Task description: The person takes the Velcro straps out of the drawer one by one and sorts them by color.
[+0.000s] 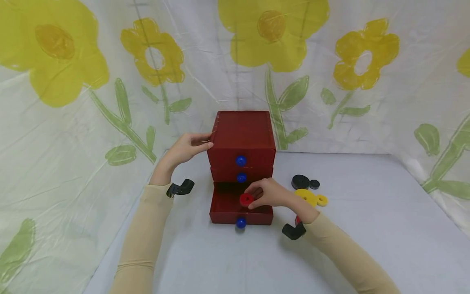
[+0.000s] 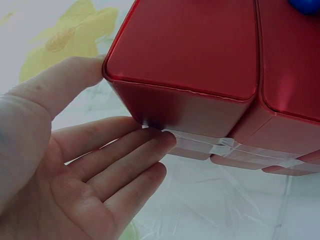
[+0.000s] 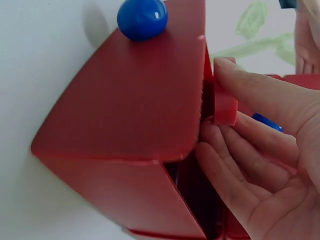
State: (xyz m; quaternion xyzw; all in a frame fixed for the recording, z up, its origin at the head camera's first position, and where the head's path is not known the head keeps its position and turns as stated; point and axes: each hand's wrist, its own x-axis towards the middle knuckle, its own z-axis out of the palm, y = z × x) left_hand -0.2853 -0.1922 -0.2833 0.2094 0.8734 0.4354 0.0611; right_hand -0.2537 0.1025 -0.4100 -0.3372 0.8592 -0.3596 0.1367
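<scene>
A red cabinet [image 1: 242, 128] of stacked drawers stands upright, with its bottom drawer [image 1: 224, 219] pulled out. My left hand [image 1: 180, 152] rests against the cabinet's left side near the top. In the left wrist view its thumb meets the front edge, and its straight fingers [image 2: 132, 155] lie along the side. Between thumb and fingertips my right hand [image 1: 271, 192] pinches a small red disc [image 1: 242, 200] with a hole in its middle. The right wrist view shows the disc [image 3: 226, 106] edge-on, close behind the drawer's front panel [image 3: 135, 95].
Right of the cabinet lie a large black disc [image 1: 300, 181], a small black disc [image 1: 314, 184], a large yellow disc [image 1: 307, 196] and a small yellow ring [image 1: 325, 200]. A red piece [image 1: 297, 220] is partly hidden by my right forearm. A flowered curtain [image 1: 205, 53] hangs behind.
</scene>
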